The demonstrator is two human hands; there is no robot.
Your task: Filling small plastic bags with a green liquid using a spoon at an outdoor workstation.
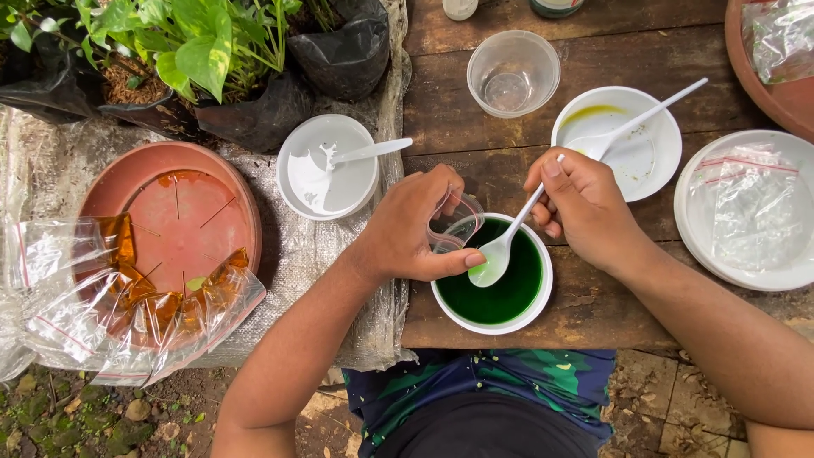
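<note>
A white bowl (532,312) full of dark green liquid stands near the front edge of the wooden table (610,51). My left hand (411,229) holds a small clear zip bag (454,225) open over the bowl's left rim. My right hand (585,203) grips a white plastic spoon (500,250) by its handle, and its scoop, wet with pale green liquid, hangs just above the green surface next to the bag's mouth.
A white bowl (657,161) with yellow-green smears holds a second spoon. An empty clear cup (513,72) stands behind. White plates (746,271) with a clear bag lie right. Left: a white dish (326,170), a terracotta saucer (170,220) with bags of amber liquid, and potted plants (195,51).
</note>
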